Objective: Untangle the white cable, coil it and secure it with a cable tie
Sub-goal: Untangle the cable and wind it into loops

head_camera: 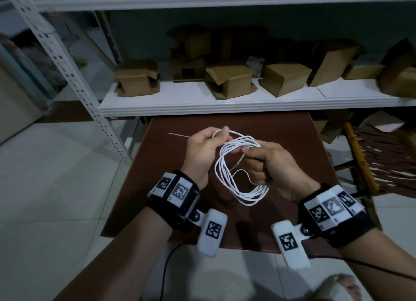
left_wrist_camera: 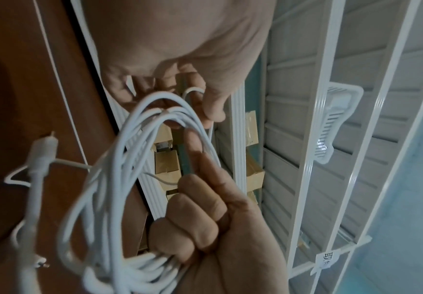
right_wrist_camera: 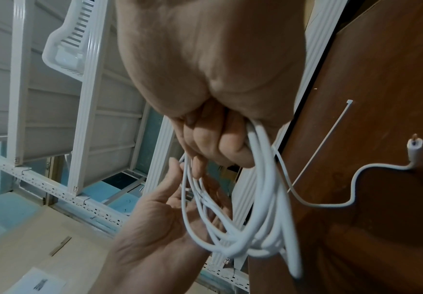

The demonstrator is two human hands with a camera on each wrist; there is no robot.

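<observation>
Right hand: the right hand [head_camera: 273, 165] was curled closed around the near-right side of the coil, fingers folded over several strands gathered in the fist, above the counter.
Left hand: the left hand [head_camera: 206, 151] pinched one loop of the cable between thumb and fingertips at the coil's far-left top; the remaining fingers [right_wrist_camera: 178, 169] lay loosely beside the strands.
White cable: the white cable [head_camera: 227, 176] hung as a loose multi-turn coil between the two hands, held off the counter, its lowest arc sagging toward the near side just left of the right wrist.
Cable end: in the right wrist view one free end with a plug [right_wrist_camera: 415, 148] trailed out of the coil to the right; whether it touched the counter could not be told.
Cable tie: a thin white cable tie [head_camera: 177, 135] lay flat on the counter just left of the left hand, apart from the cable.
Counter: the dark brown counter [head_camera: 292, 129] stood directly under both hands.
Shelf: a white shelf [head_camera: 247, 104] ran along the far side of the counter, carrying a row of cardboard boxes [head_camera: 229, 80], several with open flaps.
Floor: pale tiled floor [head_camera: 56, 165] spread to the left.
</observation>
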